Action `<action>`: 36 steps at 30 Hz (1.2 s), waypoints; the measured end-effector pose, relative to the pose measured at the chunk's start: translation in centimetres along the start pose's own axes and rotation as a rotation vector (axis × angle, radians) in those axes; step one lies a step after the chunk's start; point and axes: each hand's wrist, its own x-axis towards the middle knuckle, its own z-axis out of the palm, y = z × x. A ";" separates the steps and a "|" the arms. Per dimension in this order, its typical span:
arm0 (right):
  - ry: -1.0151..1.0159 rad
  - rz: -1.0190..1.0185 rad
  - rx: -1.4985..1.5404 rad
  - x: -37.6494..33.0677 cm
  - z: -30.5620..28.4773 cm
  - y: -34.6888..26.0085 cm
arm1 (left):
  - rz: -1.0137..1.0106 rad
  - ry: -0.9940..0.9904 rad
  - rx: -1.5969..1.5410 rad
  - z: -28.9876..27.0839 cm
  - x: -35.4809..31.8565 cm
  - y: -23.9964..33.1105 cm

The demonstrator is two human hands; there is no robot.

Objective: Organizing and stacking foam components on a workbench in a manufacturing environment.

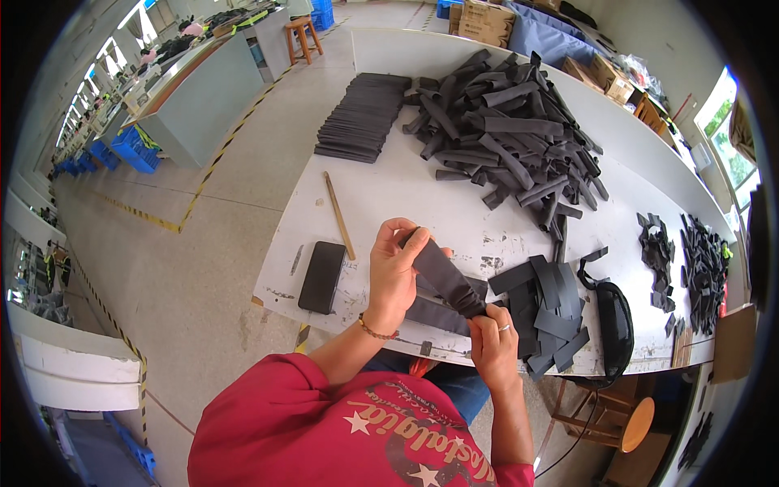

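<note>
Your left hand (395, 272) pinches upper end of dark grey fabric strip (445, 276), thumb and fingers closed on it. Your right hand (492, 341) grips lower end, fist tight. Strip: matte, flat, long, stretched diagonally between your hands above near edge of white table (389, 191). Short stack of similar strips (545, 304) just beside your right hand. Big loose pile (511, 130) farther back. Black phone (322, 277) left of your left hand.

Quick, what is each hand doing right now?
Left hand: closed on the upper end of a dark fabric strip.
Right hand: closed on the lower end of the same strip.
</note>
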 end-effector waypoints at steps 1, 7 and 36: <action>0.000 -0.001 0.001 0.0 0.0 0.0 | -0.001 -0.001 0.000 0.0 -0.1 -0.1; 0.012 0.018 0.017 -0.4 0.3 0.1 | -0.163 -0.035 -0.071 0.6 -1.0 -0.1; 0.436 0.868 0.905 0.2 2.4 0.6 | -0.223 -0.259 -0.279 -0.6 -0.6 -3.3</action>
